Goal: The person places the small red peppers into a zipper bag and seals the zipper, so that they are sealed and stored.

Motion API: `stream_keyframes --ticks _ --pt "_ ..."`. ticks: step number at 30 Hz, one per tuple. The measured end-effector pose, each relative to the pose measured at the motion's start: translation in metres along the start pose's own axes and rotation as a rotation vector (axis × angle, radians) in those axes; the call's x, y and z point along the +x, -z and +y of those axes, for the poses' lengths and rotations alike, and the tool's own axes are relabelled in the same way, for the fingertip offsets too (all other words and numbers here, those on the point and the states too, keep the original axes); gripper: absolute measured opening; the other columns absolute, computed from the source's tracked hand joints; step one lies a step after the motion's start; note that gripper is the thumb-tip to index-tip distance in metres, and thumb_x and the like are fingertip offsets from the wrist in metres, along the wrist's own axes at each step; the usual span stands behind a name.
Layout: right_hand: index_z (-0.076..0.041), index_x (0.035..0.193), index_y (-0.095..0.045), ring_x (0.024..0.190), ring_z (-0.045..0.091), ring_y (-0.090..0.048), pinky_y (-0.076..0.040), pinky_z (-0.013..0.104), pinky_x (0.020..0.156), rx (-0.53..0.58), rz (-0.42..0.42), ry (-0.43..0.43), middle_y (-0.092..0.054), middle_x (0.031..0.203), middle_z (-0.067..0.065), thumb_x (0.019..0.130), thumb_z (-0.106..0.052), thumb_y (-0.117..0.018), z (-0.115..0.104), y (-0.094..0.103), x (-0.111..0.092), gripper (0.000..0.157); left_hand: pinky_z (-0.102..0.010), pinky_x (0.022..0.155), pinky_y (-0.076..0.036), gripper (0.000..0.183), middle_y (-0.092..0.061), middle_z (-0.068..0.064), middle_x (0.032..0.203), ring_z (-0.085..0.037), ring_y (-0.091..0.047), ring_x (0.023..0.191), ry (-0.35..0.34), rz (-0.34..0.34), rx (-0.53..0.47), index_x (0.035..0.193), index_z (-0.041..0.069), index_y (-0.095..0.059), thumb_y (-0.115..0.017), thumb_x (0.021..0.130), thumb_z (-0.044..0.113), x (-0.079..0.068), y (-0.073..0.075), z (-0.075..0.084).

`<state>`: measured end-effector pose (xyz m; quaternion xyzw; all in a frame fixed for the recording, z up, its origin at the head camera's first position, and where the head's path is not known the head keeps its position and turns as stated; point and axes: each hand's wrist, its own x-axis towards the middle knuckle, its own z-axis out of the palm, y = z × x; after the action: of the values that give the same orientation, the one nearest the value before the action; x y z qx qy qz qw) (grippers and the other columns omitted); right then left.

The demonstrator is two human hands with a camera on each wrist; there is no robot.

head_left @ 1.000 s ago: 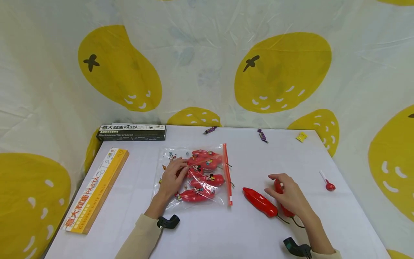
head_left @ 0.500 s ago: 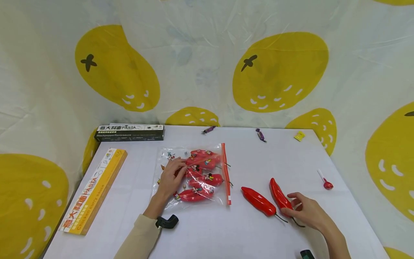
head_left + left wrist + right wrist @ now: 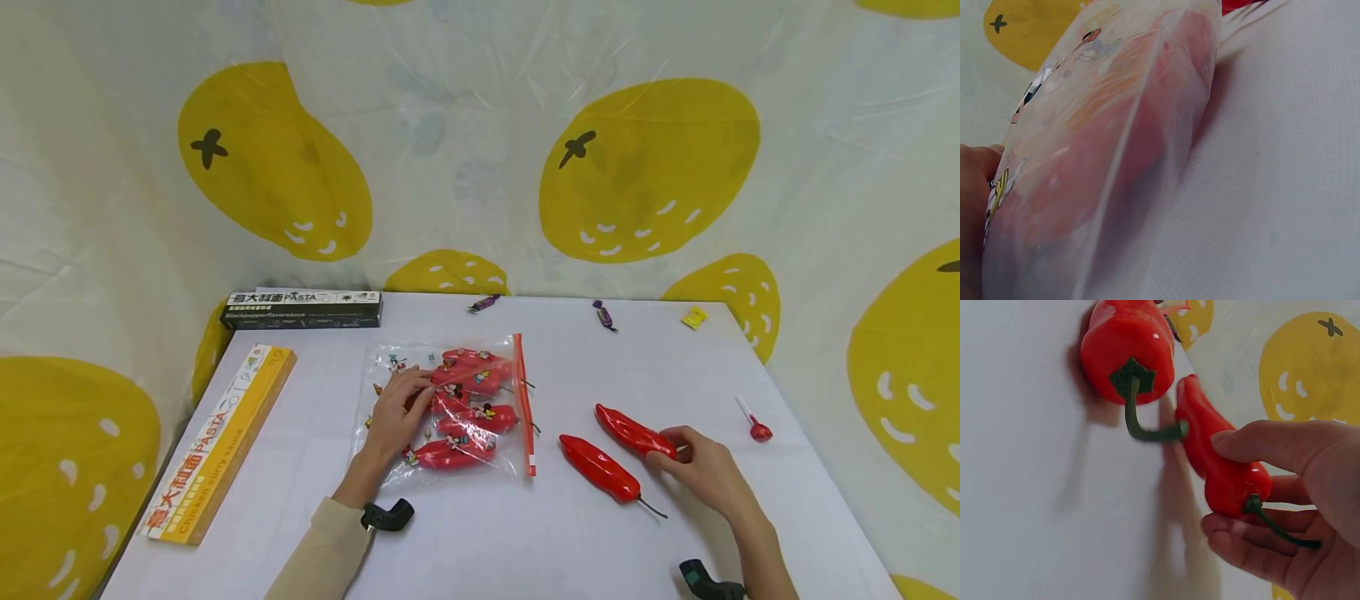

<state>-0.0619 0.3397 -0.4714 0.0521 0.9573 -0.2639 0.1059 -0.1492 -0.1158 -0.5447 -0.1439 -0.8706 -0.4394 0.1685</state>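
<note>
In the head view a clear zip bag (image 3: pixel 517 454) with a red zip edge and cartoon prints lies on the table, several red peppers inside. My left hand (image 3: pixel 397 410) rests on the bag's left part, fingers relaxed; the bag's side fills much of the left wrist view. My right hand (image 3: pixel 705 467) grips a red chili pepper (image 3: pixel 626 429) near its stem end. Thumb on one side and fingers below it show in the right wrist view, its green stem hanging toward the palm. Another red chili pepper (image 3: pixel 600 468) lies on the table between the bag and my right hand.
A yellow pasta box (image 3: pixel 225 446) lies at left, a black pasta box (image 3: pixel 302 310) behind it. Two purple-wrapped candies (image 3: pixel 485 303) and a yellow-wrapped candy (image 3: pixel 694 317) lie along the back edge. A red lollipop (image 3: pixel 759 430) lies at right.
My right hand has taken hold of the right-hand chili pepper by its stem end, and the pepper's tip has swung left. My left hand has stayed on the bag.
</note>
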Motion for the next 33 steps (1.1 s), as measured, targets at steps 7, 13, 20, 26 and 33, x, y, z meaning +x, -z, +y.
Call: stream_keyframes --ticks 7,13,20,26,33 --pt "-0.011 0.124 -0.054 0.090 0.019 -0.060 -0.058 0.022 0.069 0.062 0.081 0.130 -0.064 0.111 0.011 0.080 -0.044 -0.070 -0.024 -0.011 0.021 0.057 -0.050 0.117 -0.026 0.020 -0.064 0.002 0.122 -0.024 -0.047 0.130 -0.008 -0.005 -0.005 0.105 0.019 -0.064 -0.055 0.094 0.032 0.000 0.000 0.000" --pt "-0.014 0.122 -0.055 0.091 0.020 -0.061 -0.060 0.030 0.072 0.102 0.110 0.234 -0.063 0.111 0.008 0.079 -0.036 -0.074 -0.057 -0.022 0.038 0.052 -0.046 0.118 -0.026 0.020 -0.063 0.005 0.122 -0.021 -0.046 0.131 0.021 -0.015 -0.016 0.105 0.019 -0.064 -0.055 0.094 0.033 0.000 0.001 0.000" --pt "-0.015 0.121 -0.056 0.089 0.016 -0.063 -0.060 0.031 0.075 0.124 0.101 0.354 -0.063 0.110 0.003 0.076 -0.026 -0.078 -0.097 -0.033 0.050 0.051 -0.045 0.112 -0.036 0.021 -0.062 0.007 0.123 -0.019 -0.046 0.131 0.035 -0.020 -0.028 0.106 0.020 -0.064 -0.054 0.094 0.035 0.000 0.000 -0.001" --pt "-0.018 0.121 -0.056 0.090 0.015 -0.062 -0.060 0.027 0.073 0.153 0.063 0.389 -0.061 0.111 0.000 0.075 -0.026 -0.079 -0.123 -0.046 0.062 0.051 -0.046 0.111 -0.037 0.020 -0.062 0.004 0.123 -0.022 -0.047 0.130 0.015 -0.011 -0.034 0.106 0.020 -0.064 -0.055 0.094 0.033 0.000 0.001 0.000" --pt "-0.014 0.121 -0.058 0.096 0.019 -0.063 -0.059 0.036 0.080 0.220 0.021 0.453 -0.053 0.115 0.006 0.080 -0.023 -0.074 -0.144 -0.061 0.069 0.044 -0.046 0.110 -0.039 0.020 -0.062 0.004 0.123 -0.019 -0.047 0.130 0.016 -0.008 -0.021 0.106 0.022 -0.064 -0.054 0.094 0.034 0.000 0.001 -0.001"
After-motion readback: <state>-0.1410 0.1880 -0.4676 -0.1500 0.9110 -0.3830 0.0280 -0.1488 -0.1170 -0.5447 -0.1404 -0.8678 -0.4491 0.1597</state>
